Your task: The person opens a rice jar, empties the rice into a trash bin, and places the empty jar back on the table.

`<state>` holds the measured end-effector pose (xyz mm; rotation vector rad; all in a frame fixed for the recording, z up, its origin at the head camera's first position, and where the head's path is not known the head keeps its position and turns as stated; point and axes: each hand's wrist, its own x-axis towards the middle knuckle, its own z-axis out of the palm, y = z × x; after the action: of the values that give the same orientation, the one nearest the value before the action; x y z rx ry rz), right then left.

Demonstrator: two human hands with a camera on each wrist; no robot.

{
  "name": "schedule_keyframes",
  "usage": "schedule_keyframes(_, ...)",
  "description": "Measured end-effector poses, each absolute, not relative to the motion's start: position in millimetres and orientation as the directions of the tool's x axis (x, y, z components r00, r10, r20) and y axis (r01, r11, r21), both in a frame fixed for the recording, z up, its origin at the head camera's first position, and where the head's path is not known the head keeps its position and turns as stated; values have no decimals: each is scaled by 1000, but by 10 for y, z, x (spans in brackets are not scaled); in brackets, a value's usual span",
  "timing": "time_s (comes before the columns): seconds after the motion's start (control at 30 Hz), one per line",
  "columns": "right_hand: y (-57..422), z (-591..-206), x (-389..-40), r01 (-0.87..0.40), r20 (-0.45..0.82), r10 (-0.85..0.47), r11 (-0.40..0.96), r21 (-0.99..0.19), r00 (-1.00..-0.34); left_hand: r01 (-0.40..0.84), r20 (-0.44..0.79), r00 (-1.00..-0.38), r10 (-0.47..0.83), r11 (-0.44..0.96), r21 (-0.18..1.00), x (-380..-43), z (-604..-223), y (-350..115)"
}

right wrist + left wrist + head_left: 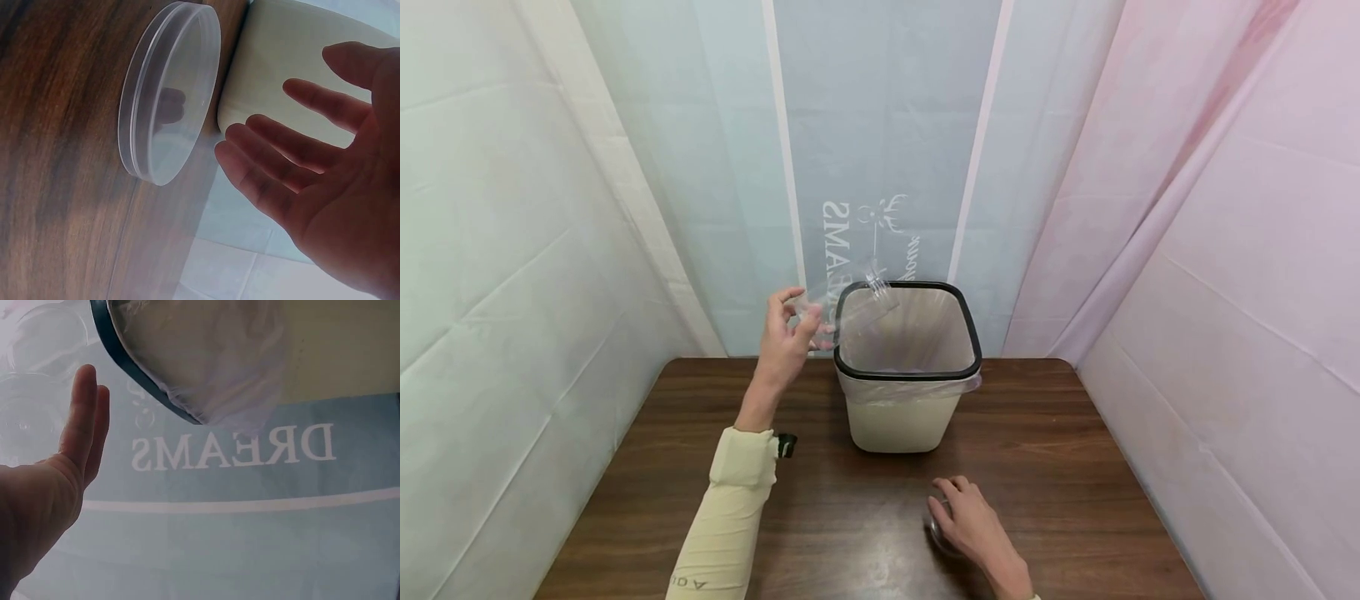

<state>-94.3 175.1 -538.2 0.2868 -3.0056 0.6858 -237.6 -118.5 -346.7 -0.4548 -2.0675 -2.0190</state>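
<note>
My left hand (781, 346) is raised beside the bin's left rim, holding a clear plastic piece (886, 302) between thumb and fingers. The piece reaches over the bin opening; rounded outlines of the clear plastic (47, 337) appear at the upper left of the left wrist view. A bin (898, 423) with a black rim and thin clear liner stands at the table's back. Low on the right, my right hand (973, 525) is over a clear, shallow round dish (142, 106). In the right wrist view, its relaxed fingers stand apart from the dish, which lies flat on the wood.
The dark wooden table (1037, 450) carries the bin and dish. Behind it hangs a blue-grey curtain (887, 108) with white lettering, and pale fabric walls (1247, 333) close in both sides. A cream sleeve (722, 517) covers the left forearm.
</note>
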Motion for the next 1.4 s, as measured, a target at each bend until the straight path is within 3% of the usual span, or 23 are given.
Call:
schedule_keyframes(0.17, 1746, -5368, -967, -198, 102, -171, 882, -427, -980, 345, 345, -936, 73, -20, 939, -2358, -3532, -1194)
schedule_keyframes(0.5, 1754, -5392, -1009, -206, 118, -172, 886, -415, -978, 297, 324, -943, 70, -256, 920, -2258, -3685, -1216)
schedule_keyframes(0.8, 1805, -5380, -1022, -215, 128, -177, 883, -417, -976, 232, 325, -942, 86, -534, 813, -2141, -3909, -1226)
schedule_keyframes(1.1, 1811, -5381, -1015, -231, 134, -191, 872, -431, -972, 228, 359, -929, 91, -622, 749, -2024, -4047, -1256)
schedule_keyframes(1.23, 1809, -5378, -999, -232, 112, -203, 871, -433, -973, 284, 455, -886, 91, -669, 687, -1989, -4131, -1264)
schedule_keyframes(1.4, 1821, -5353, -981, -241, 120, -210, 874, -422, -970, 368, 495, -868, 43, -615, 698, -1942, -4257, -1238)
